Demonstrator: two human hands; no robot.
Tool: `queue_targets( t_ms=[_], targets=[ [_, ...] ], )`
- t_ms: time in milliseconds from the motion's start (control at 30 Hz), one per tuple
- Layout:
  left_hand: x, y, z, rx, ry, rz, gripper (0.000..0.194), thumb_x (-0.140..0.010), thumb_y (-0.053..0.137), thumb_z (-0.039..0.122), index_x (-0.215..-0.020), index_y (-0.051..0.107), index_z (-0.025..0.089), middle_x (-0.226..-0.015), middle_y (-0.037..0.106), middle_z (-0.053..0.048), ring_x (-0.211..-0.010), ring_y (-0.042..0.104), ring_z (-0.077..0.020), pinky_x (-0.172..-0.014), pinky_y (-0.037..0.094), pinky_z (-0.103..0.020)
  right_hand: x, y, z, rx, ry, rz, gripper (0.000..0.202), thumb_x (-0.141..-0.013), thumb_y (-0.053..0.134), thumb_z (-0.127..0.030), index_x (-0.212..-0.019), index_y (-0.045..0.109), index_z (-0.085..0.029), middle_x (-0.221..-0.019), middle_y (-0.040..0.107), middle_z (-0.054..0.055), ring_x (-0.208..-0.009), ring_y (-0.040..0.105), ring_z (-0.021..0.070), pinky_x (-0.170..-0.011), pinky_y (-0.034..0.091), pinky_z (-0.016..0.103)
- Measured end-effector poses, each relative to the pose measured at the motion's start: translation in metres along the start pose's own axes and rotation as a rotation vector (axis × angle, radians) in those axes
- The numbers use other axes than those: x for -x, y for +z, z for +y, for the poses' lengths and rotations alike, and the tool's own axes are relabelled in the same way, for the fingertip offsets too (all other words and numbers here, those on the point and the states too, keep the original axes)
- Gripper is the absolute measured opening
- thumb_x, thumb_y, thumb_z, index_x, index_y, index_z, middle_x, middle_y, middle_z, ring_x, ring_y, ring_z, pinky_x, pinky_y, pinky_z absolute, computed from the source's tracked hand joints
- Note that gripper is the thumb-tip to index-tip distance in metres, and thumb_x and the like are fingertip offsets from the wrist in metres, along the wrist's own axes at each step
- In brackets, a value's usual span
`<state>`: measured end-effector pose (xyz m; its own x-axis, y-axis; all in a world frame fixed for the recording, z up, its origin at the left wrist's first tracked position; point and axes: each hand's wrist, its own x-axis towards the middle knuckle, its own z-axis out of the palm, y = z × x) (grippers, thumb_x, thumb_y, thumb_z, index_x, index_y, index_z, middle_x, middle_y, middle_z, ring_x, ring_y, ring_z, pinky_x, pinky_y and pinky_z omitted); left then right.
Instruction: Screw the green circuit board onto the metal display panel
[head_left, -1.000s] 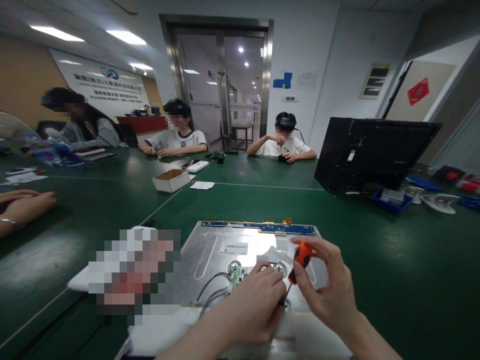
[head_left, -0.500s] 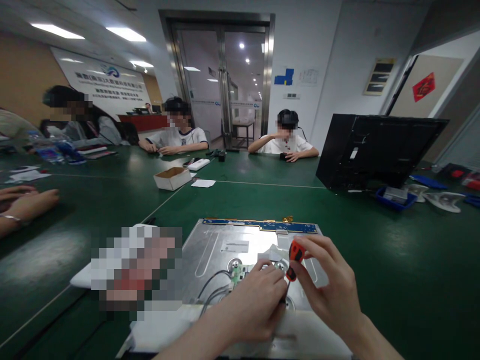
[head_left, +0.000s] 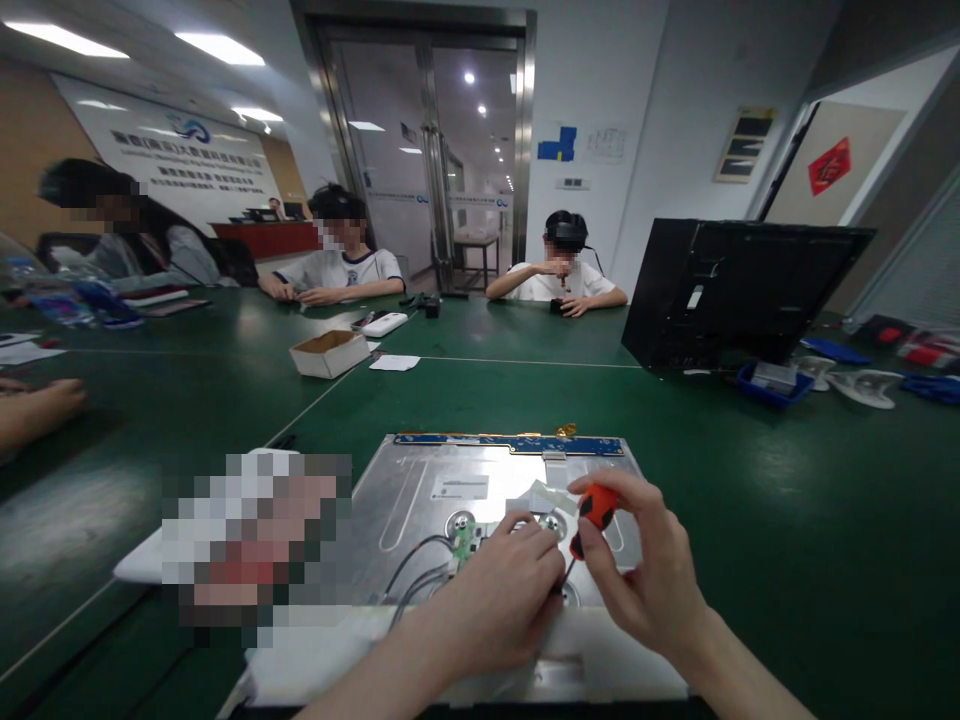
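Note:
A metal display panel (head_left: 405,480) lies on the table, with a blue circuit strip (head_left: 570,445) along its far edge. My right hand (head_left: 652,570) grips the red and black handle of a screwdriver (head_left: 598,507) between thumb and fingers; its shaft slants down toward my left hand. Resting over the panel's middle, my left hand (head_left: 510,580) has its fingers bent together near the shaft tip; what they hold, if anything, is hidden. A green circuit board (head_left: 466,540) with dark cables (head_left: 412,565) shows left of my left hand.
A blurred-out item (head_left: 255,540) is left of the panel. Farther off are an open white box (head_left: 330,356), a paper (head_left: 395,362), a large black monitor (head_left: 735,295) and a blue tray (head_left: 772,385). Several people sit around the green table (head_left: 810,520); one person's hand (head_left: 45,405) shows at left.
The whole view has shifted, moving the scene slightly left. The screwdriver handle leans more to the right in my right hand. My left hand stays over the panel.

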<state>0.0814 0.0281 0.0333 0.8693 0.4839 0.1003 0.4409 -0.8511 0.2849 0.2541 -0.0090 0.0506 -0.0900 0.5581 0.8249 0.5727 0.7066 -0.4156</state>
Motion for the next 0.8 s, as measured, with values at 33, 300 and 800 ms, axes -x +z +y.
queue_targets(
  t_ms=[33, 300, 800],
  targets=[
    [-0.0002, 0.0004, 0.0001, -0.003, -0.002, 0.001, 0.016, -0.084, 0.058, 0.015, -0.1, 0.061, 0.019, -0.105, 0.065, -0.008, -0.104, 0.059, -0.0268, -0.106, 0.031, -0.046, -0.0012, -0.0012, -0.001, 0.004, -0.009, -0.023, 0.044, -0.087, 0.052, -0.011, -0.129, 0.043, -0.022, -0.1, 0.066, 0.007, -0.08, 0.067, 0.0191, -0.068, 0.058, 0.034],
    [-0.0001, 0.0045, -0.0021, 0.002, 0.011, 0.033, 0.008, -0.087, 0.059, 0.018, -0.094, 0.061, 0.019, -0.1, 0.068, -0.006, -0.101, 0.061, -0.0249, -0.109, 0.03, -0.045, -0.0071, -0.0005, -0.0035, 0.076, -0.063, 0.019, 0.039, -0.09, 0.059, -0.018, -0.126, 0.048, -0.026, -0.093, 0.06, 0.005, -0.076, 0.063, 0.0186, -0.062, 0.058, 0.032],
    [-0.0009, 0.0024, -0.0016, -0.036, 0.034, 0.0, 0.016, -0.087, 0.057, 0.017, -0.103, 0.06, 0.019, -0.11, 0.065, -0.009, -0.107, 0.059, -0.0268, -0.105, 0.033, -0.045, 0.0, -0.0004, 0.0006, 0.018, -0.039, 0.015, 0.046, -0.086, 0.06, -0.012, -0.128, 0.044, -0.021, -0.099, 0.068, 0.008, -0.083, 0.069, 0.0204, -0.067, 0.06, 0.033]
  ],
)
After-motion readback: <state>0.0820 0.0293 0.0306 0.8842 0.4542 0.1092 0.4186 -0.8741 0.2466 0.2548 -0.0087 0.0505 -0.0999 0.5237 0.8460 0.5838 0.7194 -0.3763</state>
